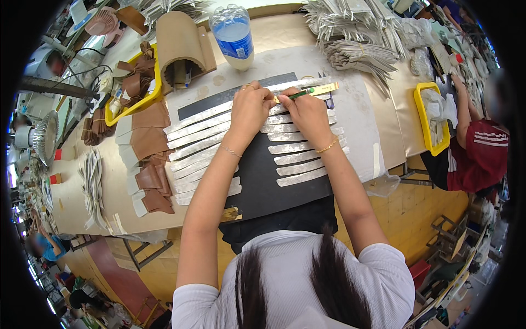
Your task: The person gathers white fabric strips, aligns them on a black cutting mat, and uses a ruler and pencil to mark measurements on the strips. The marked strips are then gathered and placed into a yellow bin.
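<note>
Both hands meet near the top of a black board (255, 172), where silvery-white strips (200, 147) lie in two columns. My left hand (248, 112) has its fingers closed at the near-left end of a brass-coloured ruler (330, 88), which lies slantwise over the top strips. Between the fingers of my right hand (308, 114) is a slim green pen (301, 94), angled across the ruler with its tip toward my left fingertips. The fingers cover the pen's tip and the ruler's end. A small dark-handled tool (330, 102) lies just right of the ruler.
Brown and white leather pieces (150, 137) lie left, below a yellow basket (159, 82). Behind stand a brown curved form (178, 41) and a water bottle (233, 41). Bundled strips (356, 52) are piled back right. A person in red (482, 151) works beside another yellow basket (424, 123).
</note>
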A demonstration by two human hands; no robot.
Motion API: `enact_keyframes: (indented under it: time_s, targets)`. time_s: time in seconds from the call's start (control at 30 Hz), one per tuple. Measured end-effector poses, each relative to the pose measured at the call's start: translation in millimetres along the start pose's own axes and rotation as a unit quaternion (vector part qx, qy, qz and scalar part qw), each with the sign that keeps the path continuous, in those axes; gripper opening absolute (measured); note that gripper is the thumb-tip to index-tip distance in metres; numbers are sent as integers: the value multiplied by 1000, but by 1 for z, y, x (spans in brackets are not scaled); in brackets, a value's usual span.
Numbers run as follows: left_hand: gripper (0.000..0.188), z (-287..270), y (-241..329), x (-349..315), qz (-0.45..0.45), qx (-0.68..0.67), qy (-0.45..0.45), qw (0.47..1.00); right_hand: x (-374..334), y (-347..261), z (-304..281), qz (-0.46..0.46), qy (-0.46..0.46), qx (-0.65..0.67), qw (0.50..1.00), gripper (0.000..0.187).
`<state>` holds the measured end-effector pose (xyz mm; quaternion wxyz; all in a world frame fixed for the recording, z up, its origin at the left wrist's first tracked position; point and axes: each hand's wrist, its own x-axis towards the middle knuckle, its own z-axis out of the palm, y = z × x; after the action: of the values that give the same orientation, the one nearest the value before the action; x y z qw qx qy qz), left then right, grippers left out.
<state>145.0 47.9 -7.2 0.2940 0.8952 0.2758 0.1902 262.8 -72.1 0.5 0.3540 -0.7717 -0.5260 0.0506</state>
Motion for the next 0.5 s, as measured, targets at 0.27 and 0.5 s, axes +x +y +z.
enact_keyframes:
  time_s: [0.27,0.5]
  targets:
    - [11,-4,-3,11,5,-33,31,999,-4,-5,-25,105,76,153,980,31]
    - [13,3,-8,22,6,-15,21,1000,-16,-1,-31,100,75,192,973,32]
